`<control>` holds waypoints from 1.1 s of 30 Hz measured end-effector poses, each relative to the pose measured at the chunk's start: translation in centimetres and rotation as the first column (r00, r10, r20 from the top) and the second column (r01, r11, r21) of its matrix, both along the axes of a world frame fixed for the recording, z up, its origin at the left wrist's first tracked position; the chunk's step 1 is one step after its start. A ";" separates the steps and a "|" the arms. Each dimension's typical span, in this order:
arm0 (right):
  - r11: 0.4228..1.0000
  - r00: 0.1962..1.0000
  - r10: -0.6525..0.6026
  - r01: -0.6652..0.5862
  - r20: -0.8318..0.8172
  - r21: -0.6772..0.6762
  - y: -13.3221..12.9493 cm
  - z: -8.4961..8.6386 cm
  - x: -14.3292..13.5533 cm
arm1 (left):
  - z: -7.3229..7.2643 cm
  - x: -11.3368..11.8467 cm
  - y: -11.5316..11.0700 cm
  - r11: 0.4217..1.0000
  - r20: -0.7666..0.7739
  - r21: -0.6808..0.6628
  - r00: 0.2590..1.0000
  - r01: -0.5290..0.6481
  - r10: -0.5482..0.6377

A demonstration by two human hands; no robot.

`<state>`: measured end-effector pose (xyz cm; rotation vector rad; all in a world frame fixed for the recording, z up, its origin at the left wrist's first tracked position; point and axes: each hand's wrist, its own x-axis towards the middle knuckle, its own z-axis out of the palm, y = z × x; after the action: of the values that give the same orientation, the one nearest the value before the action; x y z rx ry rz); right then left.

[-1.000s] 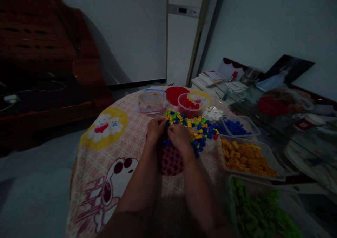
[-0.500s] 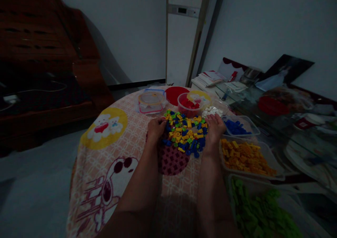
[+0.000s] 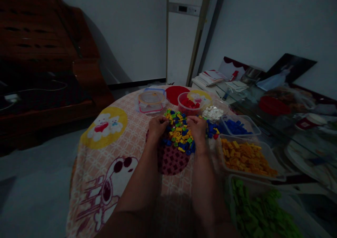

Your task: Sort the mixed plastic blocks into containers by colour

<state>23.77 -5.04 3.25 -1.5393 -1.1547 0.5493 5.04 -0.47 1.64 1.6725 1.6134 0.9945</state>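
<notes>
A loose pile of small yellow, blue and green blocks [image 3: 180,131] lies on the round table. At its left edge is my left hand [image 3: 158,126], fingers pressed together; what they hold, if anything, is too small to tell. Over the pile's right part, my right hand [image 3: 197,126] has its fingertips pinched, and any piece between them is hidden. To the right stand clear boxes of blue blocks [image 3: 235,126], orange blocks [image 3: 244,155] and green blocks [image 3: 260,210]. White pieces [image 3: 212,113] and a tub of red blocks [image 3: 190,103] sit behind the pile.
Lidded clear containers [image 3: 151,99] stand at the table's back left, beside a red disc [image 3: 177,94]. A glass-topped side table [image 3: 273,122] with papers and a red-and-white cup [image 3: 310,121] is at the right. A wooden bench [image 3: 86,80] stands left.
My right hand has moved left from the pile's right edge to over the blocks, and its fingers have closed. My left hand has barely shifted.
</notes>
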 end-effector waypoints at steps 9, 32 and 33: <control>0.942 0.793 0.334 -0.258 0.509 -0.217 -0.5 0.6 -3.8 | 0.5 0.3 -0.2 0.988 -0.159 -0.021 0.975 0.154 -0.155; 0.894 0.574 0.352 0.028 0.739 -0.447 -0.7 0.5 -6.0 | 0.5 0.5 -0.4 0.996 -0.206 -0.048 0.975 0.079 -0.088; 0.897 0.586 0.343 0.030 0.735 -0.442 -0.8 0.4 -6.0 | 0.5 0.5 -0.4 0.996 -0.206 -0.046 0.975 0.080 -0.088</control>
<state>17.73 -5.79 3.66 -2.1716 -1.9917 0.1817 5.55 -0.83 2.10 1.8539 1.6660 0.7641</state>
